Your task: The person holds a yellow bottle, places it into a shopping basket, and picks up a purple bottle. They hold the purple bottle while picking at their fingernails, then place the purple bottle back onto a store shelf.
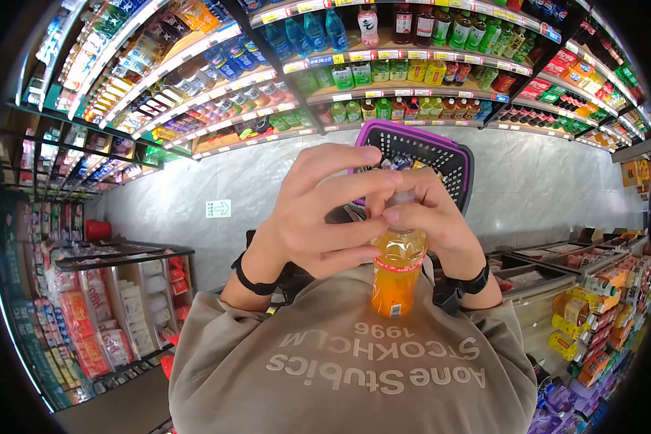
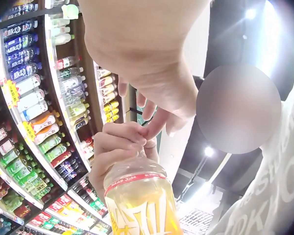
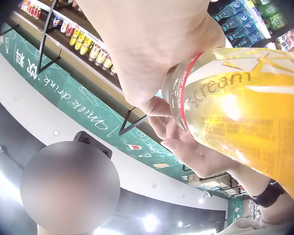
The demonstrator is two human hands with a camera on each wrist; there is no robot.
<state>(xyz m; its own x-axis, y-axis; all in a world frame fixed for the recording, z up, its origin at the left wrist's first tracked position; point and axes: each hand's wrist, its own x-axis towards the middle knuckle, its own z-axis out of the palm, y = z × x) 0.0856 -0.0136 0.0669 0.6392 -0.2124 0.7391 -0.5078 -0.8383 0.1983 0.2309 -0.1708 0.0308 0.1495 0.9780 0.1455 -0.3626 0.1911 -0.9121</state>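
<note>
Taupe top (image 1: 347,383) with mirrored lettering, black wristbands (image 1: 253,278).

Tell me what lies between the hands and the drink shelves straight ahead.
A purple-rimmed basket and a stretch of grey floor, as the head view shows.

L grip (image 2: 142,54) up top, R grip (image 2: 118,147) at neck of red-banded btl (image 2: 142,203) — drinks shelves (image 2: 63,105) in bkgd.

- Open floor (image 1: 542,177) flanks the basket (image 1: 412,130) left and right.
- Basket blocks ahead, drink shelves (image 1: 405,92) beyond.
- Shirt (image 1: 267,390) limits room behind the bottle (image 1: 394,278).
</note>
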